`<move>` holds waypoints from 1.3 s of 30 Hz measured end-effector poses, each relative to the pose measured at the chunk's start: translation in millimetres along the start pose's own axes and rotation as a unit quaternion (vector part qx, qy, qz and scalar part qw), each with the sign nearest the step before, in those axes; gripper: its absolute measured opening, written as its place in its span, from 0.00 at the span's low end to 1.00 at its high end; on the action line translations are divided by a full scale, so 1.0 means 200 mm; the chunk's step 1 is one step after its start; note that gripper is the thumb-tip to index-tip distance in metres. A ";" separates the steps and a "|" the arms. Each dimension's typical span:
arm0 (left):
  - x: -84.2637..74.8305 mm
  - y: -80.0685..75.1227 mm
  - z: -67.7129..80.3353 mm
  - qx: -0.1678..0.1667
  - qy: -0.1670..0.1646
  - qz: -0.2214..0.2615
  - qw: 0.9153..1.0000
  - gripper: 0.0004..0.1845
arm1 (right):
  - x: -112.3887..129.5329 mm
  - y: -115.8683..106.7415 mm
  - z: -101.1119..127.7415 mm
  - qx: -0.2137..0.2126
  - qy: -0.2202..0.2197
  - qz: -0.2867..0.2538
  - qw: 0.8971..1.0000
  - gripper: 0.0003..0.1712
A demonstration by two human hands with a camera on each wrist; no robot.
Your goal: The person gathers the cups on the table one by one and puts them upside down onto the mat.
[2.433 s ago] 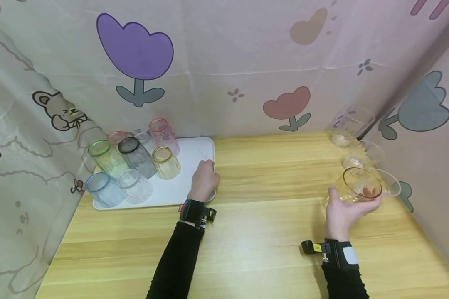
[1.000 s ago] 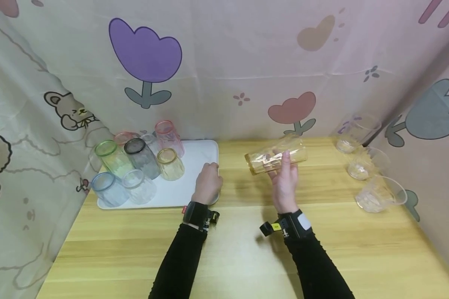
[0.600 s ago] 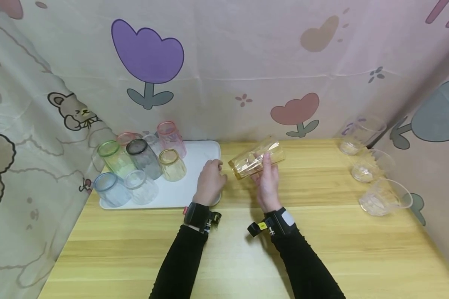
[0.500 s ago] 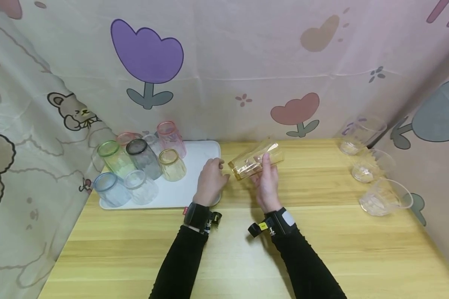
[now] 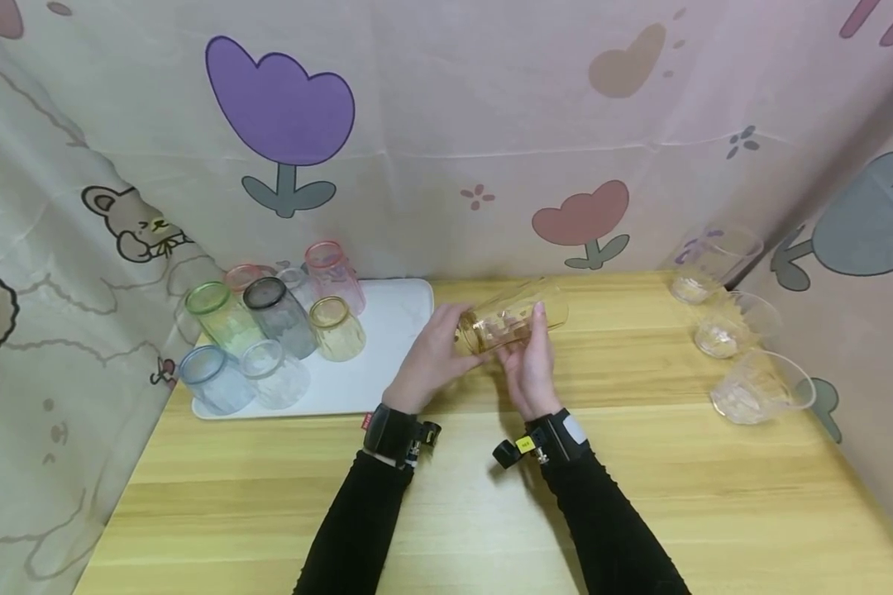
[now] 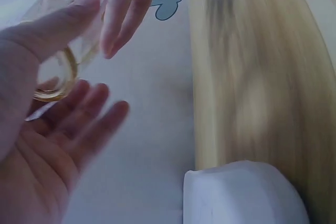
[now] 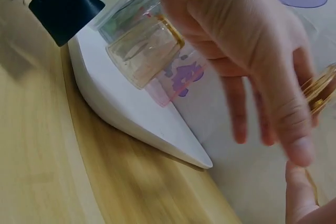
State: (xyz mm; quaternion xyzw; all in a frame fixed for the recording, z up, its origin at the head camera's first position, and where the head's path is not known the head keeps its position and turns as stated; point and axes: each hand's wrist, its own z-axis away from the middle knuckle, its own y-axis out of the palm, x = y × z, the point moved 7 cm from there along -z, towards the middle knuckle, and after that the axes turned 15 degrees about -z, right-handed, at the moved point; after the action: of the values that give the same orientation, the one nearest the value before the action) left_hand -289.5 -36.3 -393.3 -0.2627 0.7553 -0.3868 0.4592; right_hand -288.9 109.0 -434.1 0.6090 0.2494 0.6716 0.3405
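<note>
An amber drinking glass is held on its side above the table, just right of the white tray. My right hand grips it from below, thumb across its side. My left hand reaches the glass's darker left end, with the thumb below and the fingers along the upper side. In the left wrist view, the left hand's fingers are spread and fairly straight, and the glass end lies between them and the thumb. The right wrist view shows only a bit of the glass.
Several tinted glasses crowd the tray's left part, among them a blue glass, a green glass and a small yellow glass. Three clear glasses, the nearest a clear glass, line the wooden table's right edge. A patterned curtain hangs behind.
My right hand has brought the amber glass leftward from beside the clear glasses and tipped it sideways. My left hand has left the tray's right edge and opened around the glass's end.
</note>
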 end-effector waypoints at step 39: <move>0.06 -0.62 0.18 -0.218 0.055 -0.023 0.974 0.43 | -0.21 0.05 0.05 0.081 0.071 0.309 0.945 0.29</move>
State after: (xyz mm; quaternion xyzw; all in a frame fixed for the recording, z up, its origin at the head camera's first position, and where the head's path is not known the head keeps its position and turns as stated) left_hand -257.3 -127.1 -307.1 -0.3522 0.8392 -0.2376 0.3395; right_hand -279.3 69.9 -452.5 0.6325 0.1257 0.7628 0.0473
